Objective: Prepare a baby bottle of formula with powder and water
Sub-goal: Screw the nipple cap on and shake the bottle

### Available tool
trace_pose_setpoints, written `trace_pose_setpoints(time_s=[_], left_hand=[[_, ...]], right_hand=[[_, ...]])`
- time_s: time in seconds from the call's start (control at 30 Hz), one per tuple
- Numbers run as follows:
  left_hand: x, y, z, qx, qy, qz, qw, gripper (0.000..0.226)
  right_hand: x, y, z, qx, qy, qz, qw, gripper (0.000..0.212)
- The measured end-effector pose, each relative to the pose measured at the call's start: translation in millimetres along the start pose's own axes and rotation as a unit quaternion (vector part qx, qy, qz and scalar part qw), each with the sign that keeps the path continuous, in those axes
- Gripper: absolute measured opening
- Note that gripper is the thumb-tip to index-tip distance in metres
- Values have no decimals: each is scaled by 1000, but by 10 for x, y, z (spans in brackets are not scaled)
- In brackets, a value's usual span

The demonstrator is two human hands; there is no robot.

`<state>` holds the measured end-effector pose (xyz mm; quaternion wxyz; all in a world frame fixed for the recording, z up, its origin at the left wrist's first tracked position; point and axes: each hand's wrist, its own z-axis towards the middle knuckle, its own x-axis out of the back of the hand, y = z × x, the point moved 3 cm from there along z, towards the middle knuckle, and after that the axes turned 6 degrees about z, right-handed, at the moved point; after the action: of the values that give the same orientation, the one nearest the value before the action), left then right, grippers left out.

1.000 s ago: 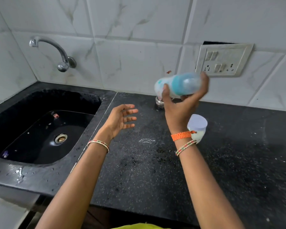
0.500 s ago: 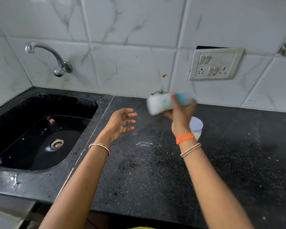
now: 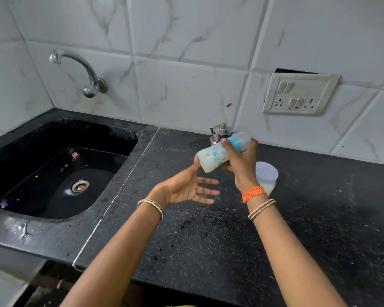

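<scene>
Head view: baby bottle print unreadable, right hand gripping.

Both forearms are bare, with no sleeves, and run from the lower edge of the frame toward its centre. The left wrist carries one thin beaded bangle in red, green and pale tones. The right wrist wears a braided orange band and, just below it, a similar beaded bangle. A sliver of yellow-green garment shows at bottom centre.

marble-tiled wall, black counter, sink, tap
</scene>
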<state>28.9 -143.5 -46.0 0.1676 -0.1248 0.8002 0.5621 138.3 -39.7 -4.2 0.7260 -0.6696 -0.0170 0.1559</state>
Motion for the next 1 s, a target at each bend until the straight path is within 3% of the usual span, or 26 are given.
trace_pose_setpoints(time_s=[0.13, 0.3, 0.37, 0.43, 0.47, 0.5, 0.57, 0.6, 0.7, 0.8, 1.0], left_hand=[[13, 65, -45, -41, -15, -117, 992, 51], [6, 137, -97, -98, -15, -8, 995, 49], [60, 134, -153, -85, 21, 98, 991, 43], [198, 161, -171, -74, 84, 164, 980, 39], [274, 187, -172, -75, 120, 153, 978, 38], [340, 204, -172, -76, 155, 125, 977, 36], [454, 216, -183, -65, 219, 111, 967, 32], [497, 222, -186, -56, 240, 124, 961, 29], [549, 224, -176, -48, 249, 130, 959, 18], [491, 134, -145, -16, 226, 166, 960, 15], [469, -99, -53, 13, 211, 161, 964, 14]], right_hand=[[-40, -53, -5, 41, -28, -63, 997, 80], [-102, -178, -5, 71, -50, -81, 993, 84], [-56, -337, 35, 117, 20, -34, 992, 81], [63, -510, 36, 215, 184, 80, 956, 79], [88, -549, 45, 241, 227, 90, 939, 80], [33, -594, 30, 244, 197, 50, 948, 81], [-146, -453, 16, 208, 5, -107, 972, 81], [-166, -335, -4, 188, -15, -124, 974, 78], [-129, -218, -98, 174, 56, -83, 980, 75], [-203, 18, -94, 166, -55, -275, 945, 72], [-177, 312, 41, 93, -75, -340, 933, 68]])
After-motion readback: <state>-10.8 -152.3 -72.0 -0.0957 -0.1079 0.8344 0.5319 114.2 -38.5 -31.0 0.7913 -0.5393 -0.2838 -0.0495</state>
